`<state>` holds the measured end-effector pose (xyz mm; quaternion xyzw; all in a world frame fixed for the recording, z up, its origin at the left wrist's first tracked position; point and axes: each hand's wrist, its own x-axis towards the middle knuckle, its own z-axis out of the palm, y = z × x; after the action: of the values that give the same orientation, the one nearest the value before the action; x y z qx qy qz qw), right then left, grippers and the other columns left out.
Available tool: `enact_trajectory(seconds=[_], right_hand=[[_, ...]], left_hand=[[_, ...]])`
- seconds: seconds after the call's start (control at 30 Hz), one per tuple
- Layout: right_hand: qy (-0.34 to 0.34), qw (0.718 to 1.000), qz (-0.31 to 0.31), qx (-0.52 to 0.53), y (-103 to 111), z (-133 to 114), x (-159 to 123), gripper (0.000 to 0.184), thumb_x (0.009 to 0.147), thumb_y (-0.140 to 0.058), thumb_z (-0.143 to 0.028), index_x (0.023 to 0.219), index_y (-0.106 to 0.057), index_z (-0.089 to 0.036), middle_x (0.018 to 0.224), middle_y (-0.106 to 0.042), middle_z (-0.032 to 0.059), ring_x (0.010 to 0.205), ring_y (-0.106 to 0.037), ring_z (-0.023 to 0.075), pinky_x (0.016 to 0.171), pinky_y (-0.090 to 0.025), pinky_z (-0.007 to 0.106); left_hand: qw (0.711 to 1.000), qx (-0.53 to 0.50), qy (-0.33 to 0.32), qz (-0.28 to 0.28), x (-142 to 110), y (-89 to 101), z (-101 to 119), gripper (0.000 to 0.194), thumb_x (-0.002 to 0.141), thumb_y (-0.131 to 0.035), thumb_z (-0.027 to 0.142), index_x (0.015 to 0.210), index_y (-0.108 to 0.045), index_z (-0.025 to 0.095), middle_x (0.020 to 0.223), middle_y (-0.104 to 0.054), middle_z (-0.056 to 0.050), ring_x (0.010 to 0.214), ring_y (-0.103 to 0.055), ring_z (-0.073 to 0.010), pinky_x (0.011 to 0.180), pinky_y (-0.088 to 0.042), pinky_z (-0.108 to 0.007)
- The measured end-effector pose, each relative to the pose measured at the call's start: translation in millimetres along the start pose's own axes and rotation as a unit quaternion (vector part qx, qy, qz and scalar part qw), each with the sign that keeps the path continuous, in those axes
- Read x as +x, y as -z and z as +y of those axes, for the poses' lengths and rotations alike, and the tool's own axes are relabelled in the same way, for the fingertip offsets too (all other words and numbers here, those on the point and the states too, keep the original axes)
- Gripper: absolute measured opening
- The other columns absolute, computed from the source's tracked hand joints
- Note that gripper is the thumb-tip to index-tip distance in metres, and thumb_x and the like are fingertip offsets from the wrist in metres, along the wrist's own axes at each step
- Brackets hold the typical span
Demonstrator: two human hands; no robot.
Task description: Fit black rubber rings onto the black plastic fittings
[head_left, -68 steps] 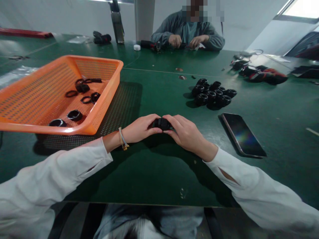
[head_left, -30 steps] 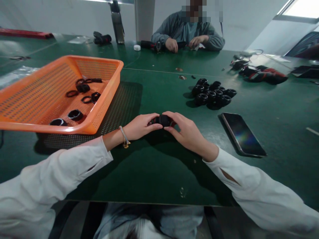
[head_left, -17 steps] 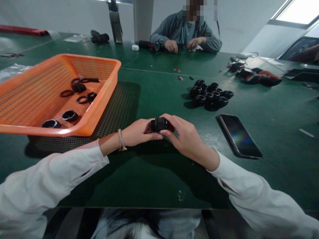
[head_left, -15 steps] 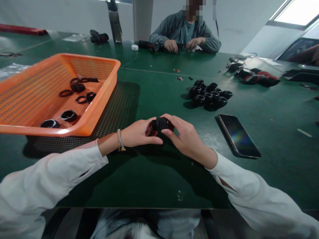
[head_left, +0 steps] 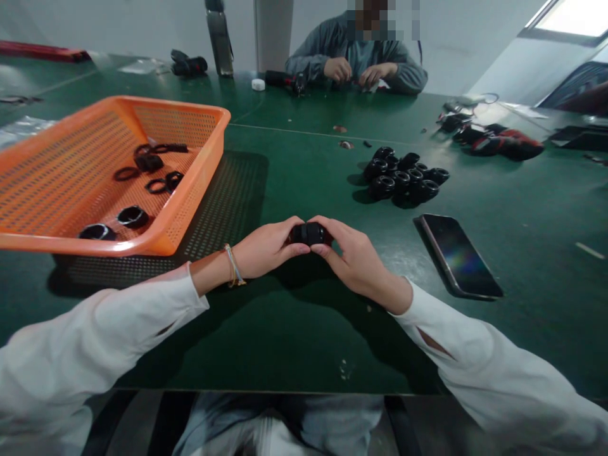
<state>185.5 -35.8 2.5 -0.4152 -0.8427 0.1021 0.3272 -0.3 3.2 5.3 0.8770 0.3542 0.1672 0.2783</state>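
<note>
A small black round fitting is held just above the green table, in front of me. My left hand grips its left end with curled fingers. My right hand grips its right end, thumb underneath. Both wrists rest low near the table. A heap of similar black fittings lies to the right and farther back. An orange perforated basket at the left holds several black rings and nuts.
A dark phone lies face up right of my hands. Another person sits at the far edge, handling small parts. Red and black tools lie at the far right. A dark bottle stands at the back.
My fingers have shifted round the black fitting, which stays between both hands; it rose slightly, then came back down. The person opposite has moved their hands.
</note>
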Motion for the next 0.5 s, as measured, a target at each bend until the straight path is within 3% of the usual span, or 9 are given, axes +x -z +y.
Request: enact_trajectory(seconds=[0.3,0.5], right_hand=[[-0.121,0.989,-0.021,0.076,3,-10,3,0.019,0.085,-0.046,-0.027,0.094,-0.058,-0.015,0.081,-0.065,0.0063,0.069,-0.057,0.0173,0.063,-0.042,0.028],[-0.228,0.955,-0.046,0.185,3,-16,5,0.019,0.086,-0.044,-0.029,0.084,-0.058,-0.016,0.063,-0.054,-0.0009,0.055,-0.049,0.0115,0.052,-0.036,0.023]], left_hand=[[0.996,0.079,0.027,-0.013,1,1.9,6,0.023,0.087,-0.053,0.035,0.1,-0.05,0.015,0.089,-0.063,-0.006,0.079,-0.062,-0.0204,0.066,-0.044,-0.028],[0.992,0.126,0.023,-0.009,0,-1.3,8,0.026,0.087,-0.054,0.033,0.105,-0.05,0.015,0.094,-0.063,-0.006,0.082,-0.063,-0.0196,0.067,-0.045,-0.027]])
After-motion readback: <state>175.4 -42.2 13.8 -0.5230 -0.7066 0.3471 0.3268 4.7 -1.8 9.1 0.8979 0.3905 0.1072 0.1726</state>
